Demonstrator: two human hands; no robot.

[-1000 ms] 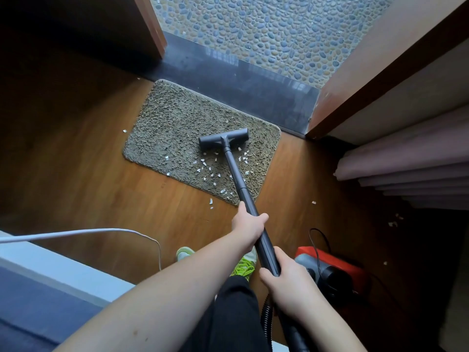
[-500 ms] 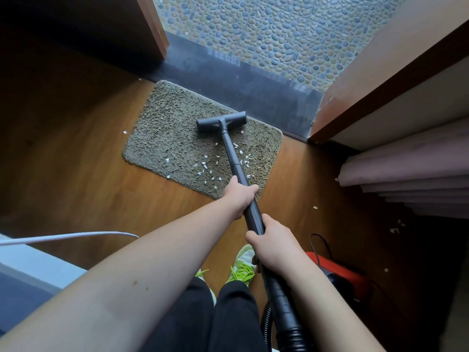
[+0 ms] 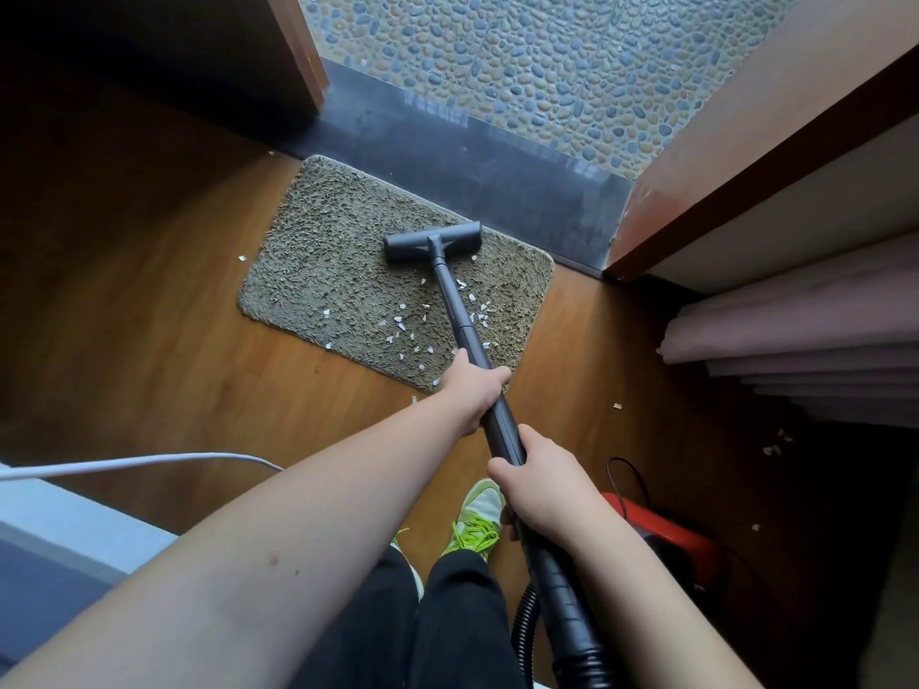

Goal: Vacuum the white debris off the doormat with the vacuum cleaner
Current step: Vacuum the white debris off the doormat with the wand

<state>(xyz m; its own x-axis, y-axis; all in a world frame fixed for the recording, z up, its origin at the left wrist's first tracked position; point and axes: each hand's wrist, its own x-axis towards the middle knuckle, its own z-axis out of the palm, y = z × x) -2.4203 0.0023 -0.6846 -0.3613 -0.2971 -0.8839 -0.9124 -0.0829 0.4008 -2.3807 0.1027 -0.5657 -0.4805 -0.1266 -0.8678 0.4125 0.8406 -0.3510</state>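
Currently, the dark grey vacuum wand [image 3: 460,310] is clasped by both hands: the left hand [image 3: 475,387] is curled round it at the near edge of the shaggy olive-brown doormat [image 3: 338,271], the right hand [image 3: 539,482] further back. The T-shaped floor nozzle [image 3: 432,242] is set on the mat's far part. White debris flakes [image 3: 403,328] are scattered across the mat's near half.

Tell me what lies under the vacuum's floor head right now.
The floor head rests on the doormat near its far edge. Whether debris lies beneath it is hidden. White debris shows on the mat nearer the person.
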